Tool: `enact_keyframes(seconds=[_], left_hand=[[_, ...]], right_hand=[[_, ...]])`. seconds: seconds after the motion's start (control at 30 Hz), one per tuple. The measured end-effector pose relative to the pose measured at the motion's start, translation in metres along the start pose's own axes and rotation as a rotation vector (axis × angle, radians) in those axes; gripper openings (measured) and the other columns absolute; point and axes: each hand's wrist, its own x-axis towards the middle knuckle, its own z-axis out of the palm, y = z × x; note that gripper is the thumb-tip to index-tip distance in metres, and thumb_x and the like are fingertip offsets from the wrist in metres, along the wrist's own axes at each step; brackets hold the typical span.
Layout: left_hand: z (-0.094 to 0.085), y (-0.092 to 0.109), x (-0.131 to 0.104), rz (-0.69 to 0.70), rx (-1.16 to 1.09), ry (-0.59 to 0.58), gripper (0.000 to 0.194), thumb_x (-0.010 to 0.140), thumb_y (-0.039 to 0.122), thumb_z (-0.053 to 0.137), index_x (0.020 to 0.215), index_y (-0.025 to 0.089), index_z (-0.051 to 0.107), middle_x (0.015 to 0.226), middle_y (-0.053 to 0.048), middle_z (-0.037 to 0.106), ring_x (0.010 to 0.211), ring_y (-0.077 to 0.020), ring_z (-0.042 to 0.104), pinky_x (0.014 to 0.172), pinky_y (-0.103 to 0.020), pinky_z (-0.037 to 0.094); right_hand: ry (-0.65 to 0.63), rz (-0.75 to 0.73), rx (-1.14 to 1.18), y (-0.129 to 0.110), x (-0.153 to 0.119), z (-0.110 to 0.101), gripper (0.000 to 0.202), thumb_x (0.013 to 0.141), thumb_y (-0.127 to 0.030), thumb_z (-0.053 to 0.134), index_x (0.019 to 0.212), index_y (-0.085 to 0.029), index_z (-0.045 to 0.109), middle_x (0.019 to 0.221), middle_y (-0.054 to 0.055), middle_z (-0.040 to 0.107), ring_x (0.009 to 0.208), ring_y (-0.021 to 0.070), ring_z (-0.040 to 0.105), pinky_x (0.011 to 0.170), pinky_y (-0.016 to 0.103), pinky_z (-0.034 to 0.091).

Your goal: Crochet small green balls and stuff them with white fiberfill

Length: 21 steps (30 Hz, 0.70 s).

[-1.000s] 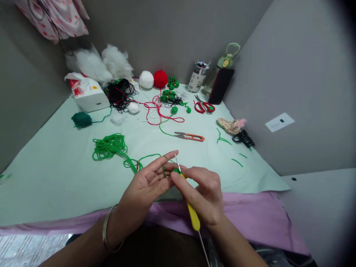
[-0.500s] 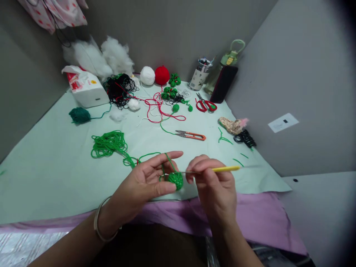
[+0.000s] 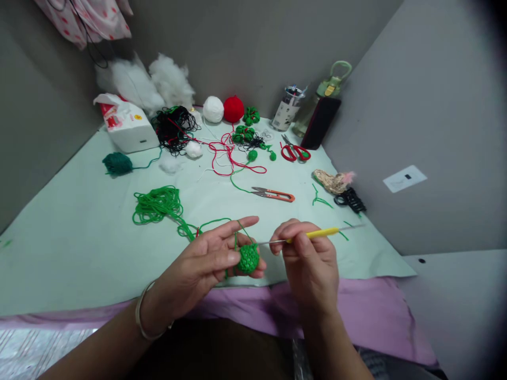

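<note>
Between thumb and fingers, my left hand [image 3: 209, 256] holds a small round green crochet piece [image 3: 249, 258]. A green strand runs over its outstretched index finger down to the piece. My right hand [image 3: 309, 253] grips a crochet hook [image 3: 322, 233] with a yellow handle. The hook's thin metal tip reaches left to the top edge of the green piece; whether a loop sits on it is too small to tell. Loose green yarn [image 3: 157, 205] lies in a tangle left of my hands, with strands running toward my left hand.
Orange snips [image 3: 273, 194] lie beyond my hands, with red-handled scissors [image 3: 295, 152] farther back. Behind are red yarn [image 3: 233, 109], white yarn [image 3: 213, 109], black yarn [image 3: 174, 126], a tissue pack [image 3: 130, 126], a pen cup [image 3: 285, 111] and a phone [image 3: 321, 123] against a bottle [image 3: 309, 113].
The green piece has turned in my left hand, whose thumb has shifted left to its side. The hook's handle end has tilted upward and slid a little right. The view has shifted slightly.
</note>
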Motion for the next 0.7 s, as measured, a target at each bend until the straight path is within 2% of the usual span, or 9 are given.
enact_keyframes(seconds=[0.1,0.17,0.27,0.37,0.5,0.6,0.7], left_hand=[[-0.002,0.001,0.001,-0.017,0.005,-0.063,0.046,0.088,0.019,0.078,0.133,0.022,0.075,0.105,-0.005,0.065,0.087,-0.0169,0.073,0.084,-0.028,0.059],[-0.002,-0.001,0.002,0.011,0.07,-0.052,0.048,0.085,0.017,0.081,0.133,0.025,0.075,0.104,-0.004,0.064,0.091,-0.0165,0.071,0.084,-0.027,0.057],[0.0,-0.005,0.004,0.079,0.173,0.008,0.059,0.078,0.013,0.088,0.132,0.032,0.075,0.104,-0.003,0.063,0.099,-0.0165,0.065,0.084,-0.024,0.054],[0.002,-0.006,0.004,0.102,0.269,0.078,0.067,0.075,0.015,0.091,0.136,0.035,0.072,0.102,-0.001,0.061,0.098,-0.0164,0.063,0.082,-0.025,0.052],[0.004,-0.003,0.003,0.142,0.521,0.178,0.07,0.075,0.021,0.092,0.14,0.037,0.07,0.099,0.0,0.06,0.102,-0.0184,0.06,0.088,-0.028,0.049],[0.005,0.002,0.004,0.197,0.691,0.213,0.068,0.076,0.02,0.09,0.139,0.037,0.07,0.095,0.001,0.06,0.096,-0.0169,0.059,0.09,-0.028,0.046],[0.004,0.006,0.006,0.247,0.815,0.22,0.068,0.077,0.02,0.088,0.141,0.033,0.069,0.092,0.002,0.059,0.09,-0.0168,0.058,0.088,-0.029,0.047]], right_hand=[[0.003,0.084,0.028,-0.005,0.002,-0.002,0.02,0.099,-0.033,0.067,0.086,-0.021,0.075,0.07,0.001,0.064,0.061,0.0136,0.058,0.059,0.027,0.051],[-0.017,0.094,0.03,-0.006,0.001,0.0,0.021,0.099,-0.037,0.068,0.085,-0.023,0.075,0.07,0.001,0.065,0.058,0.0141,0.058,0.056,0.028,0.05],[-0.073,-0.024,-0.123,-0.003,-0.004,0.003,0.016,0.099,-0.035,0.069,0.093,-0.025,0.08,0.084,0.004,0.074,0.077,0.0184,0.067,0.069,0.032,0.056],[-0.122,-0.089,-0.241,0.001,-0.008,0.005,0.014,0.101,-0.03,0.068,0.102,-0.028,0.082,0.096,0.005,0.078,0.095,0.0209,0.07,0.083,0.036,0.058],[-0.111,-0.021,-0.122,0.004,-0.006,0.006,0.014,0.101,-0.032,0.067,0.098,-0.027,0.08,0.092,0.004,0.078,0.088,0.0194,0.07,0.078,0.033,0.058],[-0.074,0.065,-0.01,0.002,-0.002,0.007,0.017,0.101,-0.036,0.066,0.094,-0.025,0.076,0.089,0.004,0.078,0.077,0.0167,0.068,0.072,0.03,0.057],[-0.095,0.112,0.024,-0.002,0.002,0.005,0.018,0.103,-0.035,0.064,0.093,-0.024,0.074,0.087,0.002,0.077,0.074,0.0149,0.066,0.074,0.03,0.056]])
